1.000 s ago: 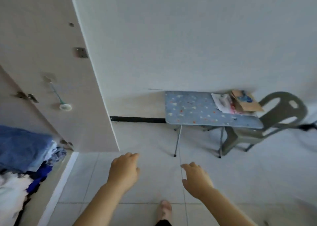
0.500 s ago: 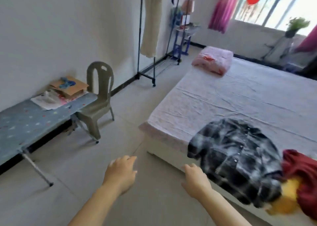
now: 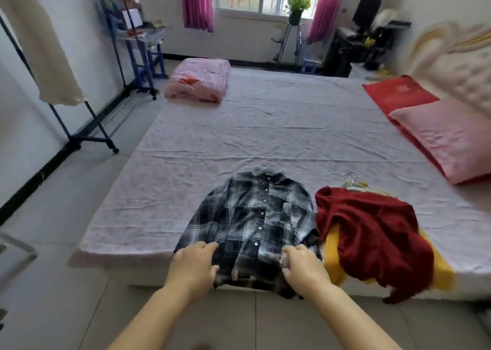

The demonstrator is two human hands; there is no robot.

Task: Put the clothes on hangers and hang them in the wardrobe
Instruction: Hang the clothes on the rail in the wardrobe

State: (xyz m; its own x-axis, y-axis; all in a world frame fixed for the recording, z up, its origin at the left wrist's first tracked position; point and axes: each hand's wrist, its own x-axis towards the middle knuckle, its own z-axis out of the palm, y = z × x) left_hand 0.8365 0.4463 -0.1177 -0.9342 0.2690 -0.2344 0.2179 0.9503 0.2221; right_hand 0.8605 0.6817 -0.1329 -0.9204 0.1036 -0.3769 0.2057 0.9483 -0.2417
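Head view: a plaid shirt (image 3: 252,225) lies flat and buttoned at the near edge of the bed (image 3: 265,137), collar away from the person, hem hanging just over the edge. The 2 hands meet that hem. The left hand (image 3: 192,266) curls its fingers round the left corner and the right hand (image 3: 305,268) pinches the right corner, so each grip is clamped on the shirt. Touching the shirt's right side, a dark red garment (image 3: 372,230) lies over a yellow garment (image 3: 332,251), with a wire hanger (image 3: 352,181) just beyond.

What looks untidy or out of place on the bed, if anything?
The dark red garment lies crumpled over a yellow garment, both spilling past the near edge of the bed. The plaid shirt beside them lies flat, by contrast.
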